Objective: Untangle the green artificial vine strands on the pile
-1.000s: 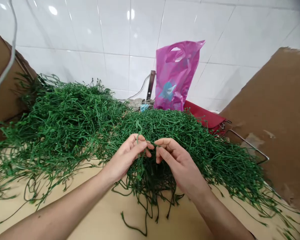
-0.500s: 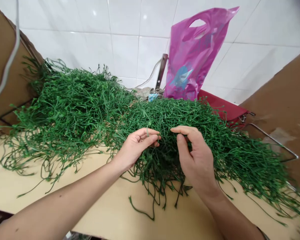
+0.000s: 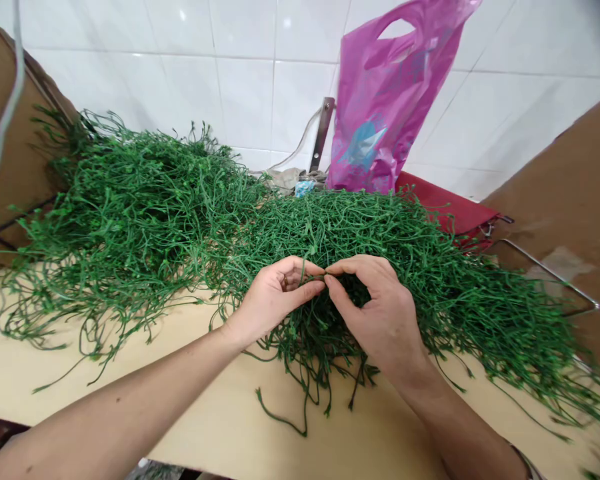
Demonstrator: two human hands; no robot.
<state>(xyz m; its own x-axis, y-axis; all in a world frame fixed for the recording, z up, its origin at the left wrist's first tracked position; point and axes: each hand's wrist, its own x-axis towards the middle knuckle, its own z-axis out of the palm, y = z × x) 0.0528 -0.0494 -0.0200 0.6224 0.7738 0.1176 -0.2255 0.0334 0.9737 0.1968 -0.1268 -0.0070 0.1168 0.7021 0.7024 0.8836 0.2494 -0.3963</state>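
Note:
My left hand point(image 3: 275, 293) pinches a thin green stem point(image 3: 307, 278), probably plastic, between thumb and fingers. At its tip, my right hand point(image 3: 377, 310) closes thumb and index finger on the same stem, and the fingertips of both hands nearly touch. Just behind and below them spreads a tangled heap of green stems point(image 3: 350, 223) with small forked ends. Some of these stems hang toward the front of the table point(image 3: 220, 413). The exact spot where the fingertips meet is small and partly hidden.
A second heap of green stems point(image 3: 145, 193) lies to the left. A purple plastic bag point(image 3: 380, 100) stands against the white tiled wall point(image 3: 245, 93), with a red folded item point(image 3: 445, 203) beside it. Cardboard point(image 3: 570, 193) flanks the right side, and a white cable point(image 3: 10, 100) hangs at left.
My right hand has moved left and its thumb and index finger have closed at my left fingertips. The left hand still pinches the stem. The view has shifted slightly.

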